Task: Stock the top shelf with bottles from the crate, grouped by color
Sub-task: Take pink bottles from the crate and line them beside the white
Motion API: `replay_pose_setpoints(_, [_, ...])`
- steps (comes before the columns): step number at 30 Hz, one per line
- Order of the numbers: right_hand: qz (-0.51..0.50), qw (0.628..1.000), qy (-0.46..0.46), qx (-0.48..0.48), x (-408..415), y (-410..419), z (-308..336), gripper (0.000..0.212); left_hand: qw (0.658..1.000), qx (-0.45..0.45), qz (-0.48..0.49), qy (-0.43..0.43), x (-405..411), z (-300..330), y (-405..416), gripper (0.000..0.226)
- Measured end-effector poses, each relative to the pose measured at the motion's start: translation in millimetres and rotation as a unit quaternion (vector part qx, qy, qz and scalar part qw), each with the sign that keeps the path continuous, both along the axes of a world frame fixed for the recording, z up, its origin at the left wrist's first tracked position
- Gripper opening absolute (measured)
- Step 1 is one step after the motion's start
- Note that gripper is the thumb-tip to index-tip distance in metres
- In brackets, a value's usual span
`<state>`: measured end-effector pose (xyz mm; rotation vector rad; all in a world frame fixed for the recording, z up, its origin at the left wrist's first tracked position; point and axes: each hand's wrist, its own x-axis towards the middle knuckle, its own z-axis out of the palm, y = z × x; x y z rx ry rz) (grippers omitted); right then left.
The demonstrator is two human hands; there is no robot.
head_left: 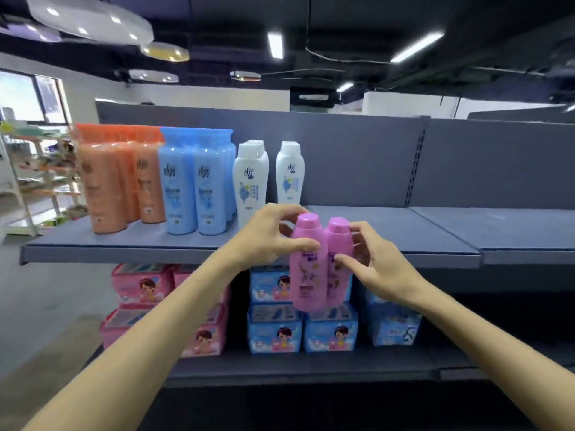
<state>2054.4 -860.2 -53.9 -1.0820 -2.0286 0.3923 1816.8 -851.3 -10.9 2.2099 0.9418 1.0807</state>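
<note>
Two pink bottles are held upright side by side in front of the grey top shelf, below its front edge. My left hand grips the left pink bottle near its shoulder. My right hand grips the right pink bottle. On the shelf stand orange bottles at the left, then blue bottles, then white bottles, one more white bottle being a little apart. The crate is out of view.
The top shelf runs bare to the right of the white bottles, past an upright slotted post. On the lower shelf stand pink packs and blue packs. A wooden rack stands at far left.
</note>
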Motion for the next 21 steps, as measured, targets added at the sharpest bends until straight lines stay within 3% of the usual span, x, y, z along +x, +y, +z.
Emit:
replay_pose_setpoints(8, [-0.034,0.999,0.001,0.04,22.8,45.6,69.8,0.038,1.0,0.013,-0.003,-0.008,31.0,69.6,46.8,0.029])
replay_pose_setpoints(21, [-0.054,0.998,0.019,-0.026,59.2,115.2,69.8,0.039,0.999,-0.018,0.034,-0.014,57.5,60.2,123.9,0.032])
